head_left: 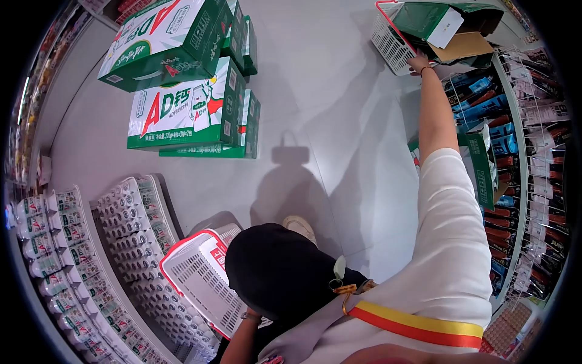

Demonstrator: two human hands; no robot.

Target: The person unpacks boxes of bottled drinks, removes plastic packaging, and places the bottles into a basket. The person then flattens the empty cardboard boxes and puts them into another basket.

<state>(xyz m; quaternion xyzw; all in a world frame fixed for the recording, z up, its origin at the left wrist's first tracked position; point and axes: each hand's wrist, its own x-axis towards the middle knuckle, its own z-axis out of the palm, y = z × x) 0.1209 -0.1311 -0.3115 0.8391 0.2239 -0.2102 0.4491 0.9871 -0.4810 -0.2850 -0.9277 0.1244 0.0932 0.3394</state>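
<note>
At the upper right, my right hand (419, 62) is at the near rim of a white shopping basket (388, 45) with a red handle, its fingers closed round the edge. That basket holds green cardboard boxes (421, 19), one of them open with brown flaps. Low in the view, my left hand (251, 314) is beside my black-clad knee (273, 267), and its fingers are mostly hidden. Close to it is a second white shopping basket (197, 273) with a red rim, tilted and partly behind the knee.
Green-and-white drink cartons (182, 112) are stacked on the floor (309, 79) at the upper left. Shelves of white bottle packs (79, 267) line the left side. A rack of hanging packets (539, 164) runs along the right, with another green carton (479, 167) beside it.
</note>
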